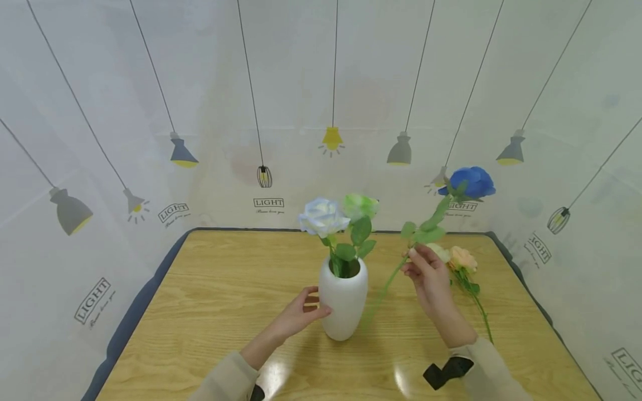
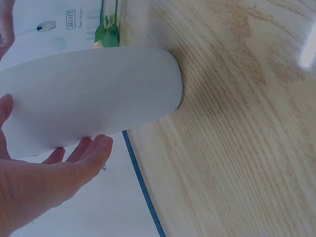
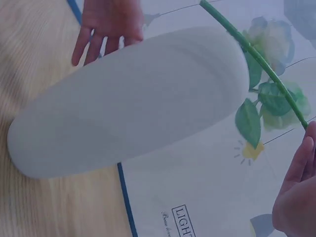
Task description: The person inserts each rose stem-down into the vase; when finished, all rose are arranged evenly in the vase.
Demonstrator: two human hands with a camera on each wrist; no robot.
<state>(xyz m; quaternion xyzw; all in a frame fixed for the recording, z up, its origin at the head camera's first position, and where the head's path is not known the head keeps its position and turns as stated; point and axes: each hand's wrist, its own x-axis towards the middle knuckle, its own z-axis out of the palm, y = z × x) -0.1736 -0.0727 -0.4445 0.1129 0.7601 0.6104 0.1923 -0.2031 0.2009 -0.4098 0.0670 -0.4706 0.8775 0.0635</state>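
A white vase [image 1: 343,306] stands upright on the wooden table, holding a pale blue rose [image 1: 323,217] and a light green flower [image 1: 362,205] with green leaves. My left hand [image 1: 297,316] holds the vase by its left side, thumb at the front and fingers round the side. To the right, my right hand [image 1: 431,278] pinches the stem of a blue rose [image 1: 471,182] just below its leaves. The rose leans to the upper right, and its lower stem slants down beside the vase. In the right wrist view, that green stem [image 3: 261,61] crosses in front of the vase's mouth.
A peach flower [image 1: 462,259] lies on the table [image 1: 225,278] at the right, its stem pointing toward the front. Next to it a whitish bloom [image 1: 439,252] is partly hidden behind my right hand. A pale cloth backdrop [image 1: 291,89] printed with lamps surrounds the table.
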